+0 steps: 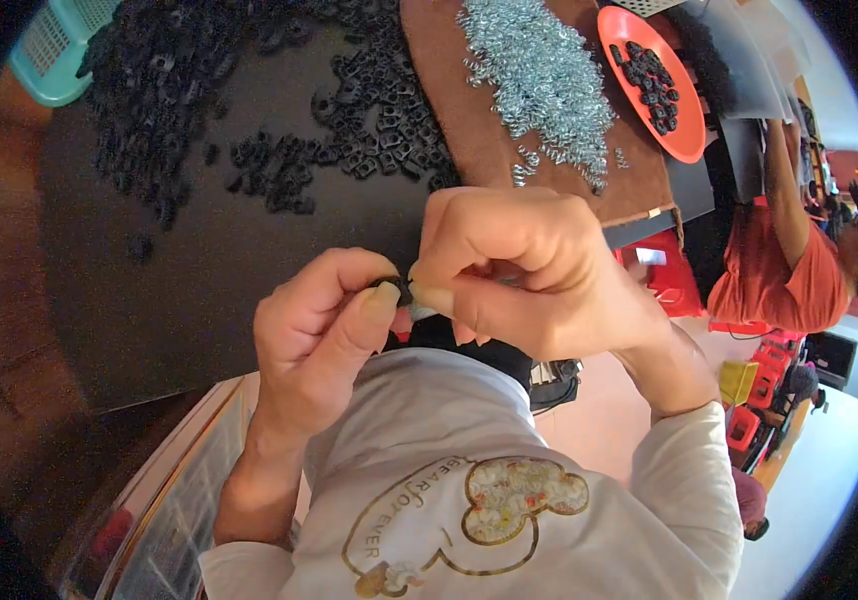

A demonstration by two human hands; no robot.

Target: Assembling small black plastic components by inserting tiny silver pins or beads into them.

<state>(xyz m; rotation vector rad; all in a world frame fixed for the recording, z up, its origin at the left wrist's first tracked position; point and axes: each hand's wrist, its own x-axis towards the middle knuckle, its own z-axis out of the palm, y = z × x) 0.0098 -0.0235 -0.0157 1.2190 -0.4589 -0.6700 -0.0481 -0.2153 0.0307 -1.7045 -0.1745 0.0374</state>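
White T-shirt [499, 480] nearest, small black plastic part [405, 291] past it, pinched by left hand [321, 335], prob fingertip-style cause it's tiny. Right hand [534, 265] curled up close, can't tell from here if gripping. Coil springs [549, 90] heaped on brown cloth [639, 195], guessing that stops rolling around desk [169, 310].

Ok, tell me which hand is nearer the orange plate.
Right. The right hand is below and left of the orange plate in the picture; the left hand is lower and farther left.
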